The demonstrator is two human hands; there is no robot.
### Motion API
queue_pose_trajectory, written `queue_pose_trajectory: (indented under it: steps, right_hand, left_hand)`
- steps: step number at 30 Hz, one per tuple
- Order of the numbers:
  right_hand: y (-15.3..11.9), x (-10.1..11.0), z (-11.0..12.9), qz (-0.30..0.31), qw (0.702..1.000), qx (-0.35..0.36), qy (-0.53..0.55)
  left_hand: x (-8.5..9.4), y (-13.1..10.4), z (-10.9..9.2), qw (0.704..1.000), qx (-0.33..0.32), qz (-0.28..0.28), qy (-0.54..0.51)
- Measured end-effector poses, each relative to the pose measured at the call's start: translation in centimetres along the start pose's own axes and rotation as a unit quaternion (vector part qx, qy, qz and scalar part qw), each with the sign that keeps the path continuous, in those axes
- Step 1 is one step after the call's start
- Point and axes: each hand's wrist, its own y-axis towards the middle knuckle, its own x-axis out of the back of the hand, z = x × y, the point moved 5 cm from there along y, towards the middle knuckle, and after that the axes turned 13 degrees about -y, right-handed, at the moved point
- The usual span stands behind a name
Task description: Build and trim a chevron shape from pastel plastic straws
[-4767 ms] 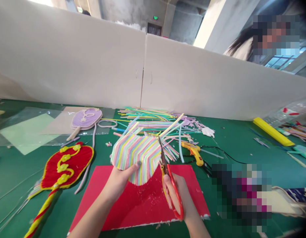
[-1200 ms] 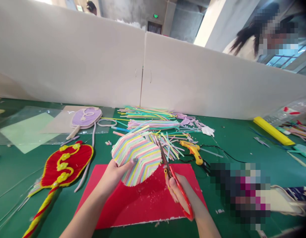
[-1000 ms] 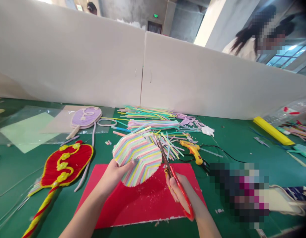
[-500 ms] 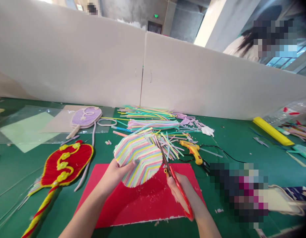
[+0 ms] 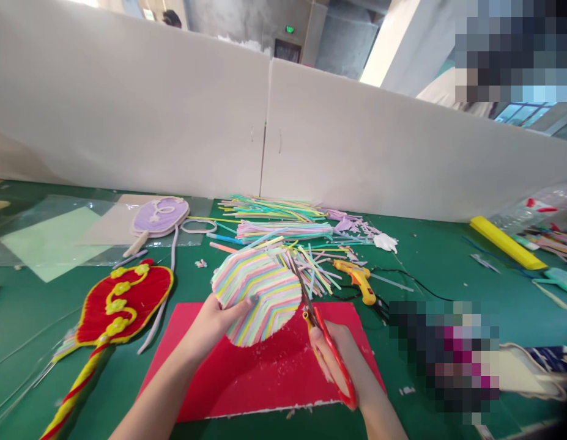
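Observation:
My left hand (image 5: 226, 321) grips the lower left side of a rounded panel of pastel striped pipe cleaners (image 5: 260, 293), its thumb lying on the front. My right hand (image 5: 336, 351) is closed round the red handles of a pair of scissors (image 5: 326, 333). The dark blades point up and lie along the panel's right edge. Beneath both hands is a red board (image 5: 265, 385) dotted with small fluff. Behind the panel are cut pastel pipe-cleaner pieces (image 5: 317, 272), partly hidden by it.
A red and yellow fan (image 5: 127, 305) lies at left, a lilac fan (image 5: 159, 217) behind it. Bundles of pipe cleaners (image 5: 283, 231) lie before the white partition (image 5: 173, 116). Right of the panel are a yellow glue gun (image 5: 356, 280) with its cord and a yellow bar (image 5: 507, 243).
The scissors handles have shifted very slightly in my right hand. My left hand and the striped panel stay nearly still. A person behind the partition has moved a little.

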Motion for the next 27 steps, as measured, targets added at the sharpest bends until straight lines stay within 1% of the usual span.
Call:
queue_pose_trajectory:
  steps: [6, 10, 14, 16, 20, 22, 24, 27]
  right_hand:
    - [0.0, -0.1, 0.0, -0.011, 1.000, -0.019, 0.013]
    - [0.0, 0.3, 0.3, -0.028, 0.999, -0.015, 0.007]
    - [0.1, 0.9, 0.8, -0.058, 0.997, 0.019, -0.039]
    - [0.0, 1.2, 1.0, -0.082, 0.993, 0.031, -0.073]
    - [-0.2, 1.7, 1.1, -0.137, 0.980, 0.028, -0.140]
    - [-0.4, 2.0, 1.3, -0.155, 0.978, 0.029, -0.135]
    - [-0.5, 2.3, 1.5, -0.169, 0.979, 0.034, -0.106]
    - [-0.6, 2.5, 1.8, -0.167, 0.983, 0.037, -0.059]
  left_hand:
    - [0.0, 0.1, -0.1, 1.000, 0.008, 0.000, 0.006]
    - [0.0, 0.1, -0.1, 1.000, 0.008, -0.005, 0.010]
    - [0.1, 0.1, -0.1, 1.000, 0.010, 0.001, 0.007]
    - [0.1, 0.1, -0.1, 1.000, 0.005, 0.003, 0.005]
    - [0.2, 0.2, 0.1, 1.000, -0.010, 0.006, -0.013]
    - [0.2, 0.2, 0.2, 0.999, -0.010, 0.005, -0.031]
    - [0.2, 0.1, 0.2, 0.999, -0.008, 0.002, -0.044]
    - [0.1, -0.1, 0.1, 0.998, -0.009, -0.005, -0.057]
